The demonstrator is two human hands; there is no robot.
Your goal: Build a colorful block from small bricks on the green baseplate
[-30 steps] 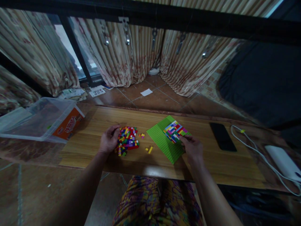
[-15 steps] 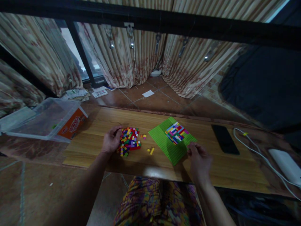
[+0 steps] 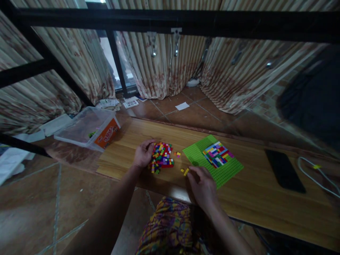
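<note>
Left hand (image 3: 143, 154) rests on the wooden table (image 3: 255, 198), fingers curled loosely against the left edge of the brick pile (image 3: 162, 158), a heap of small red, yellow, blue and green pieces. It touches the pile, but whether it pinches any single brick I cannot tell.

Right hand (image 3: 203, 184) hovers low over the near part of the table, fingers drawn together and pointing at the loose yellow bricks (image 3: 185, 171). The fingertips sit just beside those pieces, right at them; the view is too dim and small to say whether they grip one.

Those yellow pieces lie between the pile and the green baseplate (image 3: 228, 170), close to the plate's near left corner. A couple of stray orange and purple bits (image 3: 177, 154) lie just right of the pile.

On the baseplate, toward its far half, sits a flat patch of assembled bricks (image 3: 217, 158) in many colours, packed edge to edge. The plate lies flat and turned at an angle to the table edge.

Further right lies a dark phone (image 3: 284, 170), and past it a white cable (image 3: 318, 177) curls toward the edge of view. On the far left corner stands a clear plastic box (image 3: 87, 129) with an orange label. Below the table edge, patterned fabric (image 3: 170, 226) covers the person's lap.
</note>
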